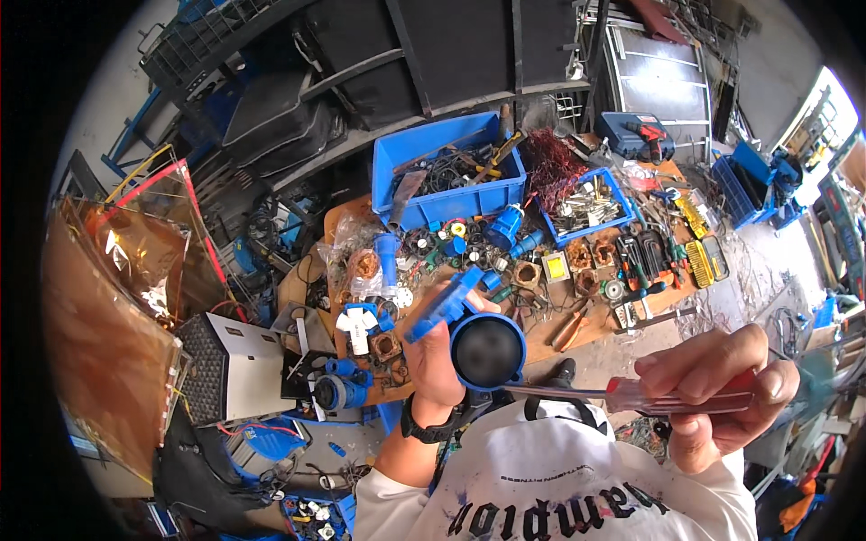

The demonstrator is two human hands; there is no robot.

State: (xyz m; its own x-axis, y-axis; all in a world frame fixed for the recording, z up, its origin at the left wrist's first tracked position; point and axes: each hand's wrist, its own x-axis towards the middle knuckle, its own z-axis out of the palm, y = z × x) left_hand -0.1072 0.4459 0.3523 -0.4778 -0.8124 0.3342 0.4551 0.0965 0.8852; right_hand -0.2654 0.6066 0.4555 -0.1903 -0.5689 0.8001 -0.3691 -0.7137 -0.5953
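My left hand (433, 371) is closed round a blue round industrial socket connector (488, 352), held in front of my chest with its dark round opening facing up. A blue hinged lid (442, 307) stands swung open on the connector's left side, partly covering my fingers. In my right hand (735, 374) is a screwdriver (630, 395) with a clear red handle, pinched between thumb and fingers. Its shaft points left, and the tip reaches the lower right side of the connector's rim; whether it sits in a screw cannot be made out.
A wooden workbench (546, 332) carries a blue crate (442, 215) of cables and tools, a blue tray (591, 227) of metal parts, and orange-handled pliers (568, 332). Another blue connector (505, 225) stands by the crate. A red drill (651, 133) rests at the back right.
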